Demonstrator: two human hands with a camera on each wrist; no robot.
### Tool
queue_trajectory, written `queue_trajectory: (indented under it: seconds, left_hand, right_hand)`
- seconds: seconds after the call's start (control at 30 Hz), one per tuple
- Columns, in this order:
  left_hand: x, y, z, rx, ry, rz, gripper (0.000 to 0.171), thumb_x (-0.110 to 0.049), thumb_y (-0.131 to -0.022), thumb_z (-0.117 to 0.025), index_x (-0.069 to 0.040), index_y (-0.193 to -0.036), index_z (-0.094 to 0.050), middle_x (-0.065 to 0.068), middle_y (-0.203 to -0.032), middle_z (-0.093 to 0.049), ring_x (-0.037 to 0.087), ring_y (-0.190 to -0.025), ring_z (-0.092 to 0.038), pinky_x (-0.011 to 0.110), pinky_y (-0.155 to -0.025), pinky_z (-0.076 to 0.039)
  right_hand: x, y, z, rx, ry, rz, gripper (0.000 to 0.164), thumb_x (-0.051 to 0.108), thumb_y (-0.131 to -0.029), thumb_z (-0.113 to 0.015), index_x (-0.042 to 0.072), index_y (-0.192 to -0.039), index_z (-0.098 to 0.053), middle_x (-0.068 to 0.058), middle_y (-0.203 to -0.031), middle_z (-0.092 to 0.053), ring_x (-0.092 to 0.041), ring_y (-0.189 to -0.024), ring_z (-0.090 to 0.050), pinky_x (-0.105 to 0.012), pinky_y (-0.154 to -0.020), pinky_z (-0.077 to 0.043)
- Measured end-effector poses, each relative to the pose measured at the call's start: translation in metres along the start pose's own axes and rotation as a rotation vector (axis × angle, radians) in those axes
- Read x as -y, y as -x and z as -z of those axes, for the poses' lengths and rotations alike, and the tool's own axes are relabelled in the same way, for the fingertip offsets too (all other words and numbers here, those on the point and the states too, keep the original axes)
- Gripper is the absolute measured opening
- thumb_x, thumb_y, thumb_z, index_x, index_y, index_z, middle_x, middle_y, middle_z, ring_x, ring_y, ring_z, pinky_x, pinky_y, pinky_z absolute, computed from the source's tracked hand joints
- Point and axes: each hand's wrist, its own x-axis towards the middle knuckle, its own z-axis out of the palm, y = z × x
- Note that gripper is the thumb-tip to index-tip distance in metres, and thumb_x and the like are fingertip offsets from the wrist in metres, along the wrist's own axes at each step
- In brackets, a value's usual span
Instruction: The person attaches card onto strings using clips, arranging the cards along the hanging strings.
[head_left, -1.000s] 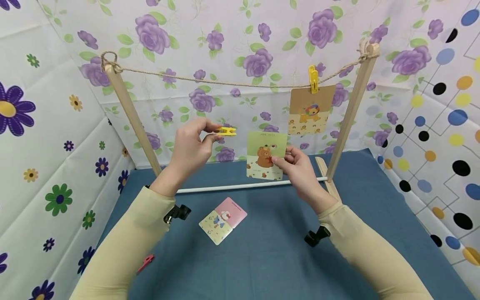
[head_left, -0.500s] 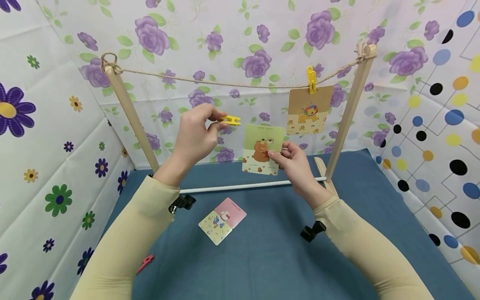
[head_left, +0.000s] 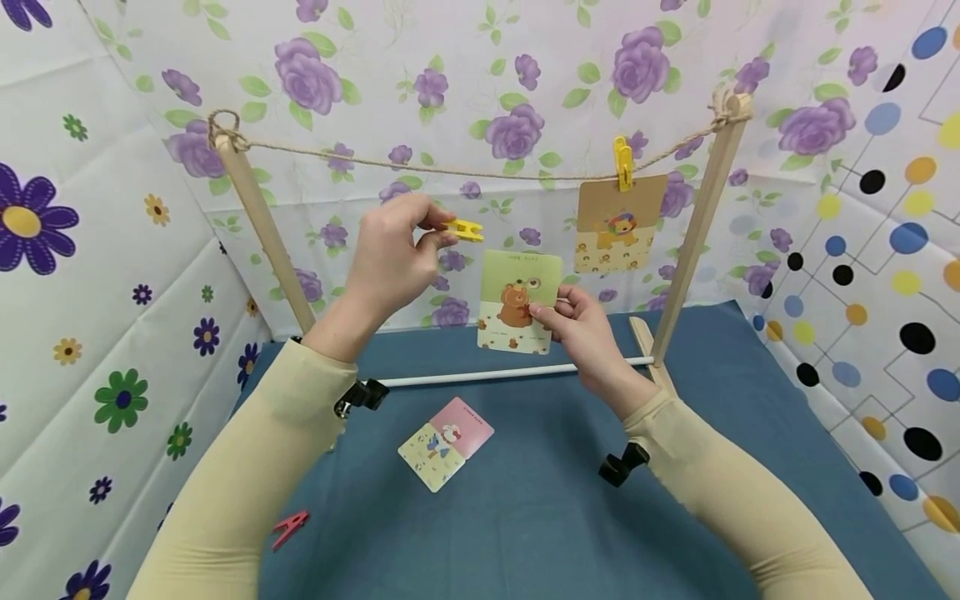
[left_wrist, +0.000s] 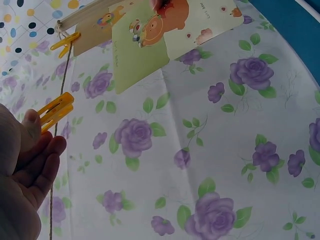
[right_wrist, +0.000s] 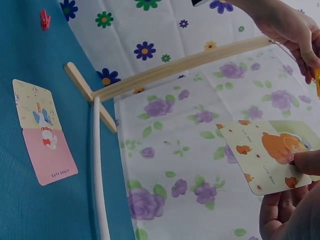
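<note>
My left hand pinches a yellow clothespin between thumb and fingertips, its jaws pointing right. In the left wrist view that clothespin overlaps the rope. My right hand holds a green card with a brown bear by its right edge, thumb on the front and fingers behind. The card is upright, a little below and right of the clothespin. Above both hands a twine rope sags between two wooden posts. A brown lion card hangs at its right part under another yellow clothespin.
On the blue cloth lies a pink and cream rabbit card. A red clothespin lies near my left forearm. A white rod runs low between the left post and the right post. Floral fabric hangs behind.
My left hand has risen slightly with the yellow clothespin and shifted right. The bear card has moved up and left in my right hand. The lion card still hangs on the rope.
</note>
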Motion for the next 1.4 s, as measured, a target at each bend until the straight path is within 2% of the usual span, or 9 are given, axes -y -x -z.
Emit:
queue_trajectory:
  seconds: [0.13, 0.37, 0.53, 0.73, 1.0, 1.4]
  left_hand:
    - [0.0, -0.004, 0.002, 0.008, -0.006, -0.013, 0.007, 0.008, -0.092, -0.079, 0.006, -0.096, -0.074, 0.019, -0.095, -0.076, 0.03, -0.081, -0.07, 0.036, -0.063, -0.047]
    - [-0.002, -0.013, 0.006, 0.043, -0.032, -0.044, 0.004, 0.008, -0.094, -0.076, 0.005, -0.095, -0.074, 0.018, -0.094, -0.076, 0.03, -0.079, -0.069, 0.036, -0.062, -0.045]
    - [-0.004, -0.023, 0.01, 0.042, -0.05, -0.077, 0.006, 0.01, -0.093, -0.077, 0.006, -0.094, -0.073, 0.019, -0.092, -0.075, 0.032, -0.079, -0.07, 0.04, -0.066, -0.053]
    - [-0.004, -0.034, 0.012, 0.047, -0.057, -0.082, 0.008, 0.012, -0.092, -0.075, 0.005, -0.09, -0.072, 0.018, -0.089, -0.074, 0.032, -0.079, -0.071, 0.042, -0.069, -0.057]
    - [-0.004, -0.04, 0.014, 0.054, -0.061, -0.063, 0.005, 0.011, -0.094, -0.075, 0.006, -0.093, -0.073, 0.017, -0.091, -0.074, 0.031, -0.081, -0.07, 0.041, -0.071, -0.057]
    - [-0.006, -0.055, 0.015, 0.055, -0.06, -0.07, 0.007, 0.015, -0.093, -0.071, 0.008, -0.095, -0.072, 0.019, -0.095, -0.075, 0.031, -0.083, -0.071, 0.042, -0.075, -0.058]
  right_hand:
    - [0.003, -0.001, -0.002, -0.005, 0.004, -0.005, 0.037, 0.017, -0.107, -0.069, 0.001, -0.138, -0.057, -0.016, -0.128, -0.073, -0.022, -0.111, -0.071, -0.033, -0.089, -0.059]
    - [0.011, -0.004, -0.003, -0.017, 0.006, 0.003, 0.035, 0.019, -0.107, -0.069, 0.004, -0.138, -0.058, -0.014, -0.128, -0.074, -0.022, -0.113, -0.071, -0.032, -0.09, -0.058]
    - [0.017, -0.008, -0.005, -0.009, -0.012, 0.027, 0.036, 0.015, -0.107, -0.068, 0.003, -0.14, -0.056, -0.018, -0.131, -0.072, -0.023, -0.115, -0.071, -0.035, -0.093, -0.058]
    - [0.021, -0.013, -0.005, -0.033, 0.006, 0.052, 0.035, 0.015, -0.108, -0.067, 0.003, -0.14, -0.057, -0.019, -0.131, -0.072, -0.023, -0.115, -0.071, -0.035, -0.094, -0.058]
    - [0.023, -0.017, -0.005, -0.045, 0.022, 0.066, 0.035, 0.015, -0.108, -0.067, 0.003, -0.139, -0.057, -0.02, -0.13, -0.072, -0.023, -0.115, -0.071, -0.036, -0.094, -0.057]
    - [0.026, -0.027, -0.008, -0.077, 0.044, 0.114, 0.027, 0.012, -0.107, -0.068, 0.004, -0.132, -0.061, -0.016, -0.119, -0.074, -0.023, -0.114, -0.069, -0.036, -0.093, -0.052]
